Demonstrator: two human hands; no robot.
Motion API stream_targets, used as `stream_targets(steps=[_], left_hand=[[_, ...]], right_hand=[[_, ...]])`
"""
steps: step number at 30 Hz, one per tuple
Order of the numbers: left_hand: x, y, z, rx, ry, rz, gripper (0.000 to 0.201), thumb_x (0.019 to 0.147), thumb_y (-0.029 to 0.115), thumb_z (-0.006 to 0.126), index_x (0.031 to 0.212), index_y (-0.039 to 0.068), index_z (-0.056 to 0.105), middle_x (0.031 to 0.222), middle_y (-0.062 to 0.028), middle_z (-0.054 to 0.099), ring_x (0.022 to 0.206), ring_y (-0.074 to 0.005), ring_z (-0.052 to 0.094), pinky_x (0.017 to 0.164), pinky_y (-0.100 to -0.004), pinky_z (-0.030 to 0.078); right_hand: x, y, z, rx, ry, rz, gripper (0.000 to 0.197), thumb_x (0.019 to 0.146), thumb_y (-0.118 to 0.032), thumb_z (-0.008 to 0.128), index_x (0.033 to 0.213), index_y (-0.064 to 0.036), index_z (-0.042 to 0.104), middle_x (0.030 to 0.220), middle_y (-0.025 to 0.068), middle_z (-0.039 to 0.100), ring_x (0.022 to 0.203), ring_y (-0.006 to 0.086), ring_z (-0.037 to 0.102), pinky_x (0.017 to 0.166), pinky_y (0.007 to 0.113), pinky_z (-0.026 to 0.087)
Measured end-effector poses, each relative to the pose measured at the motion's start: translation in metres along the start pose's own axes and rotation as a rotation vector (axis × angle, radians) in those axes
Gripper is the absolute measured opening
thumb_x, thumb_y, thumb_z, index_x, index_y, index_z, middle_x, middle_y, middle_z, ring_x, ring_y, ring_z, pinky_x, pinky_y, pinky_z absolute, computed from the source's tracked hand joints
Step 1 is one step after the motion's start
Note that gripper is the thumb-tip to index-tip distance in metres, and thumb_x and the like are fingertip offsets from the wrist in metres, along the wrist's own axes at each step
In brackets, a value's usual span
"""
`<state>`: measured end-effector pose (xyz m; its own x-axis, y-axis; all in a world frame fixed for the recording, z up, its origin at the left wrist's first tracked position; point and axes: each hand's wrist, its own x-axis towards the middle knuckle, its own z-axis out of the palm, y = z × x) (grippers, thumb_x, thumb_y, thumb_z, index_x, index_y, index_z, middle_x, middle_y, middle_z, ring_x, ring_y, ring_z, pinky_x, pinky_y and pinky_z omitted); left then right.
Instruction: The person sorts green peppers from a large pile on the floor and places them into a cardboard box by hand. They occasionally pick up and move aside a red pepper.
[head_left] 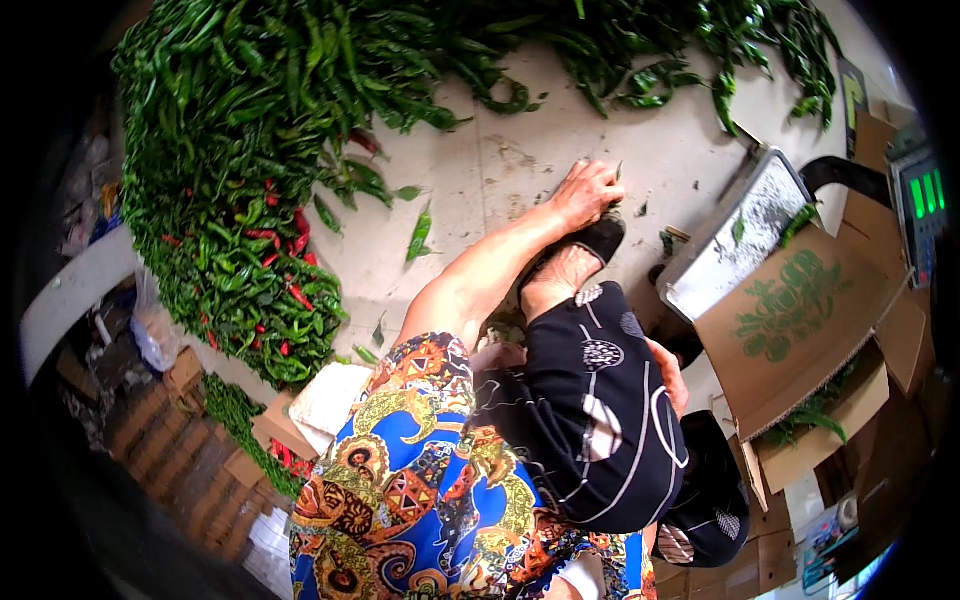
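My left arm reaches forward over the pale floor. My left hand [588, 194] is closed just above the toe of my dark shoe [603, 236]. A thin dark tip shows at its fingers; what it belongs to is too small to make out. Beside my bent knee in patterned black trousers [600, 430], my right hand [668, 376] lies along the leg, its fingers stretched out and partly hidden. A big heap of green chili peppers [270, 120] curves from the far side down the left, with red chili peppers [300, 240] among them. One loose green pepper [419, 234] lies left of my hand.
At right, a tilted grey-rimmed tray [735, 240] holds dark debris. Near it stand an open cardboard box [810, 310] with greens inside and a scale with a lit green display [925, 195]. A curved pale strip [80, 275] and stacked cardboard [185, 450] are at left.
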<state>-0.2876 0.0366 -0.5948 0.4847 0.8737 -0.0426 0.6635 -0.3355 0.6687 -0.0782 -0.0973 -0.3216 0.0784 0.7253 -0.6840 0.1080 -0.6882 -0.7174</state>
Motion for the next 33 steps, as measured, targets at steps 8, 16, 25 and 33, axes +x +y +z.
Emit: stream_targets(steps=[8,16,25,33], left_hand=[[-0.284,0.034,0.005,-0.014,-0.112,-0.374,0.037,0.076,0.012,0.066,0.113,0.006,0.063,0.111,-0.018,0.057,0.114,-0.0376,0.051,0.095,-0.0512,0.045],[-0.283,-0.04,-0.098,0.218,0.399,-0.987,0.045,0.078,0.008,0.072,0.121,0.003,0.059,0.121,-0.019,0.055,0.114,-0.0388,0.053,0.096,-0.0474,0.048],[-0.267,-0.136,-0.148,0.012,0.871,-1.386,0.048,0.084,0.029,0.074,0.121,0.004,0.056,0.118,-0.0234,0.055,0.109,-0.0398,0.057,0.09,-0.0489,0.047],[-0.146,-0.181,-0.175,-0.014,0.964,-1.613,0.07,0.073,0.033,0.083,0.127,0.001,0.053,0.127,-0.0265,0.058,0.112,-0.0415,0.058,0.092,-0.0496,0.05]], right_hand=[[0.02,0.028,0.011,-0.228,-0.225,0.018,0.033,0.095,-0.006,0.064,0.127,0.0035,0.062,0.113,0.0116,0.071,0.102,0.0165,0.066,0.095,0.03,0.05],[0.057,0.054,0.032,-0.204,-0.297,0.087,0.034,0.096,-0.008,0.063,0.128,0.0041,0.061,0.114,0.0135,0.071,0.104,0.0184,0.066,0.096,0.031,0.049],[0.092,0.067,0.043,-0.258,-0.259,0.138,0.035,0.099,-0.017,0.063,0.128,0.0024,0.063,0.11,0.0125,0.071,0.101,0.0177,0.066,0.09,0.031,0.051],[0.12,0.067,0.064,-0.294,-0.267,0.033,0.036,0.098,-0.022,0.064,0.126,0.0021,0.065,0.11,0.0158,0.072,0.101,0.0202,0.067,0.09,0.034,0.053]])
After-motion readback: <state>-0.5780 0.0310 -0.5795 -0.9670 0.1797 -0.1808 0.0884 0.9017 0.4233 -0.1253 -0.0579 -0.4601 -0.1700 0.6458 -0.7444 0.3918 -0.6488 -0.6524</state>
